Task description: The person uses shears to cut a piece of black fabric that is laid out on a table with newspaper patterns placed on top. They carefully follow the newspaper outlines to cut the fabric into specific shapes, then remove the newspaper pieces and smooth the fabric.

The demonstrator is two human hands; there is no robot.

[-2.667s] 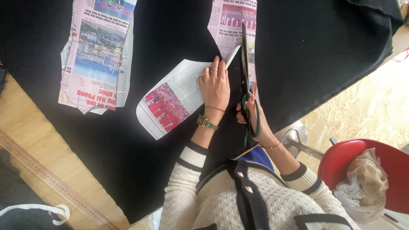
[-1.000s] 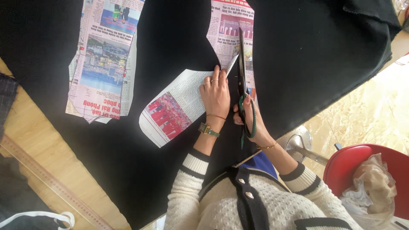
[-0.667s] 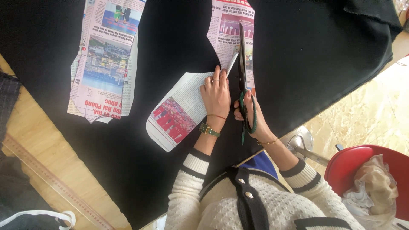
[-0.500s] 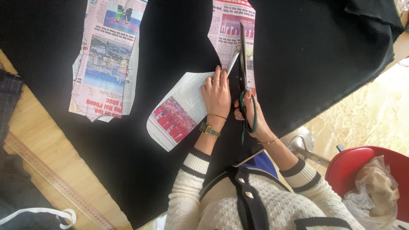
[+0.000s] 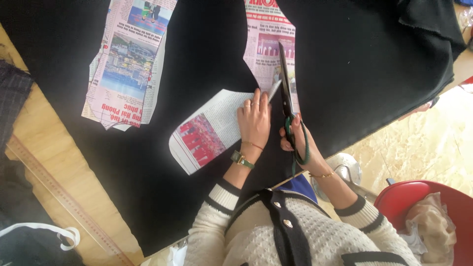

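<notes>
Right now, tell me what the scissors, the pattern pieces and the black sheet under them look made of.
Scissors: dark metal blades, it seems, with green handles, probably plastic, in the right hand.
Pattern pieces: newsprint, thin, matte, printed, one edge curling.
Black sheet: cloth, likely woven; matte, folding softly over the table edge.

You wear a cream knit cardigan with black trim and black-banded cuffs, rings and a green-strapped watch on your left hand, and what looks like a thin gold bracelet by your right hand.
</notes>
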